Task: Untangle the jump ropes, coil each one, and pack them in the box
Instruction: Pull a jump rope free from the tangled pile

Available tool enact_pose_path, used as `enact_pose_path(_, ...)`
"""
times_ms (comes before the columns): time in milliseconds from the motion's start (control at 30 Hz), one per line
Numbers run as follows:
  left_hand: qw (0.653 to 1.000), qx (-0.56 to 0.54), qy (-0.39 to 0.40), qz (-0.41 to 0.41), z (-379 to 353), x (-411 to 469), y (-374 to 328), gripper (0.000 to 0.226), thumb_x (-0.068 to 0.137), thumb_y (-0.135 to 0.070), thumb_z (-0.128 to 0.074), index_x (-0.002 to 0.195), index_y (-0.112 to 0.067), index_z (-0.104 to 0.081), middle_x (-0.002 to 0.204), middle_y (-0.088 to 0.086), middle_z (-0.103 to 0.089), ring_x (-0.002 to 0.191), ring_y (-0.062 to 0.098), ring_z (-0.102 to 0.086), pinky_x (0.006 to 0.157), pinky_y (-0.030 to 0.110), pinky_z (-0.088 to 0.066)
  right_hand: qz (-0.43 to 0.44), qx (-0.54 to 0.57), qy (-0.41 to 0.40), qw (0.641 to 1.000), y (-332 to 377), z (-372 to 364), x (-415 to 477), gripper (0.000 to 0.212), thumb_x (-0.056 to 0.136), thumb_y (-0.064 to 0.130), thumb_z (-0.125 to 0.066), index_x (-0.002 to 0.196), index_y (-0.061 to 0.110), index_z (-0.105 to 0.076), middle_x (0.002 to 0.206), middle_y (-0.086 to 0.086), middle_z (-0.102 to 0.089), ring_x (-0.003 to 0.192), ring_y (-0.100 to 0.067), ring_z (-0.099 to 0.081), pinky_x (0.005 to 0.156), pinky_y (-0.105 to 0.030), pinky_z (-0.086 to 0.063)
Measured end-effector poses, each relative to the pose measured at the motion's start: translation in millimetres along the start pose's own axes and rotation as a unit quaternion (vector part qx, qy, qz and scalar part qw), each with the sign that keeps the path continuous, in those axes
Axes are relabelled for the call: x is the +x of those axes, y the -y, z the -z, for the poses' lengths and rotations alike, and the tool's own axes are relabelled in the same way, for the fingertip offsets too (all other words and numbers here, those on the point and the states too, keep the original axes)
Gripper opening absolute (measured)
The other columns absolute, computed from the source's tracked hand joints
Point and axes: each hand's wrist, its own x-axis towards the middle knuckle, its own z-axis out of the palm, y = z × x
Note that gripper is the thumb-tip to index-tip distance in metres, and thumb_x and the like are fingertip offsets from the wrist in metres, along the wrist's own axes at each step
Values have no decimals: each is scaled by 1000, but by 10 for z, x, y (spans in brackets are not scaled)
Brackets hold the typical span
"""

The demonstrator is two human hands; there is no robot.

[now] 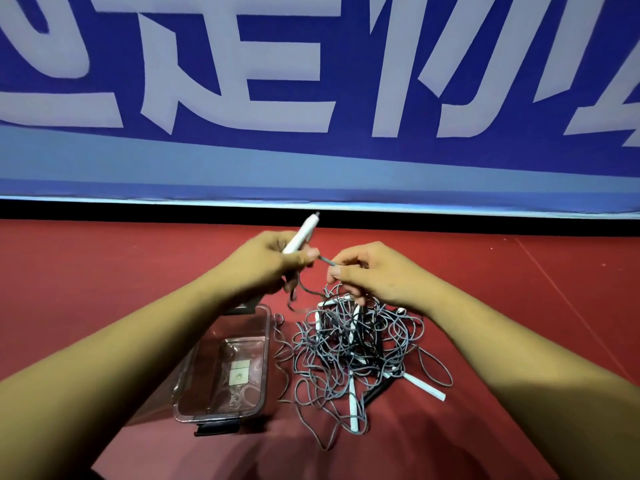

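1. Head view: looks down on both hands, held above a heap on the red floor (519,306).
2. Grips a white handle (300,233) in the left hand (273,261), fingers curled round it, tip pointing up and away.
3. Pinches the grey cord (325,260) with the right hand (374,271), just beside the left, close to where it leaves that handle.
4. Shows the rest of the jump ropes as one tangle (353,344) below the right hand, lying on the floor, with loose handles (425,387) poking out at the near side.
5. Places the clear box (267,344) open just left of the tangle, apparently without rope inside; seems early in the untangling.
6. Judging by looks: light, thin, limp cord, probably springy and rather slick, prone to snagging and cinching tight if yanked; rigid handles, easy to grasp.
7. Best taken by a handle as anchor, then followed along the cord with a loose pinch, easing loops out one crossing at a time rather than hauling on the whole heap.
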Motion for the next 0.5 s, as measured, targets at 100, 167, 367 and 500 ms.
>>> enact_pose_path(100,978,-157,-134,-26,146,113,1,24,97,-12,-58,75,-13,-48,51,-2,-38,36,10,-35,38,14,-20,-69,-58,31,995,-301,84,-8,20,96,11,-52,80,10,-63,62,-6,-61,70,-20,-69,71,-31,-43)
enact_pose_path(167,961,-196,-192,-25,307,161,59,27,98,-12,-57,73,-12,-48,57,2,-35,35,10,-34,38,14,-21,-118,-75,36,990,-511,125,-56,20,93,15,-52,77,13,-64,68,-10,-66,75,-23,-68,79,-39,-41)
enact_pose_path(367,960,160,-213,92,607,165,424,15,92,-5,-59,81,-15,-58,77,9,-67,51,22,-68,43,22,-38,-59,-58,-26,996,-398,114,-37,19,98,19,-54,88,16,-70,50,1,-57,58,-25,-62,67,-38,-41)
enact_pose_path(500,982,66,-174,19,401,117,215,11,92,-2,-58,94,-12,-62,101,2,-75,55,22,-70,39,19,-34,9,-10,-27,1000,-29,4,-41,20,98,18,-54,94,9,-72,48,7,-42,43,-12,-40,50,-25,-36)
